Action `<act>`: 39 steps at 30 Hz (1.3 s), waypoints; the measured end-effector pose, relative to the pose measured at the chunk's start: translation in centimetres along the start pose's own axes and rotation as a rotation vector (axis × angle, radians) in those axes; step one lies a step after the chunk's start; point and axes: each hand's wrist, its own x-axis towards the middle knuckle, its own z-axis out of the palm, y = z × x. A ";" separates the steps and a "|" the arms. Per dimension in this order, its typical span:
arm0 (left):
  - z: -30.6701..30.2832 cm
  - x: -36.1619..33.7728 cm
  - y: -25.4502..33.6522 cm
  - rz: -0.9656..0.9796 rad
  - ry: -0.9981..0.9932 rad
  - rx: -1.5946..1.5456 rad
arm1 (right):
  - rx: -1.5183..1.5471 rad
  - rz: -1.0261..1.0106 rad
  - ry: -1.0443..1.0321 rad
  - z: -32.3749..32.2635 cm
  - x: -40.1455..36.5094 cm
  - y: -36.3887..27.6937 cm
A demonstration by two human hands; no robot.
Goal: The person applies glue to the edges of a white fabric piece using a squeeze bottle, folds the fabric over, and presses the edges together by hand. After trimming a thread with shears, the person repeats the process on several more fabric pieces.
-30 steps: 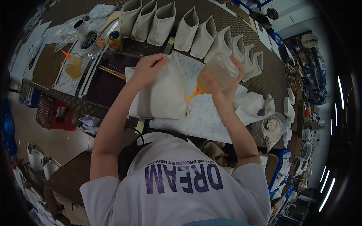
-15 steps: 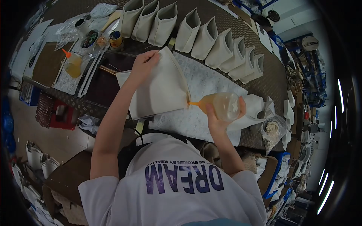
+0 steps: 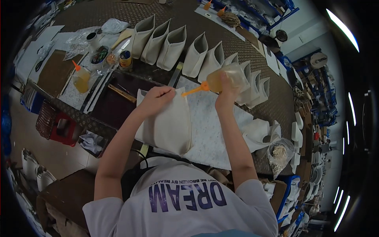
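My left hand (image 3: 158, 99) pinches the top edge of a cream-coloured leather-like piece (image 3: 170, 128), which stands on the table close to my body. A raised seam runs down its right side. In my right hand (image 3: 227, 93) is a clear squeeze bottle (image 3: 215, 81) of yellowish liquid, tipped on its side. Its orange nozzle points left, the tip right at the piece's upper right corner. Beneath lies a pale patterned sheet (image 3: 213, 130). Behind the bottle stands a row of similar cream pouches (image 3: 195, 55), their mouths upward.
A second squeeze bottle (image 3: 81, 79) with an orange tip stands at the left, near a yellow-labelled tin (image 3: 125, 59) and a dark tray (image 3: 108, 100) holding a wooden-handled tool. On the right lie loose cream pieces (image 3: 252, 136) and a plastic bag of pale bits (image 3: 279, 155).
My right hand has carried the bottle up along the seam, from the lower right corner to the upper right one. My left hand and the piece have shifted slightly lower in view.
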 end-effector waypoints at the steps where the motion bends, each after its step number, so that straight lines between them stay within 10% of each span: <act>1: -0.1 -0.2 0.0 -0.008 -0.009 0.014 | 0.026 -0.003 0.044 0.8 0.8 0.6; 19: -1.1 -0.4 -0.2 0.033 0.156 0.152 | -0.237 -0.039 -0.429 3.5 -1.2 -6.5; 39: -0.7 0.8 -2.2 0.061 0.328 0.142 | -0.533 -0.219 -0.350 -3.2 -9.6 -5.6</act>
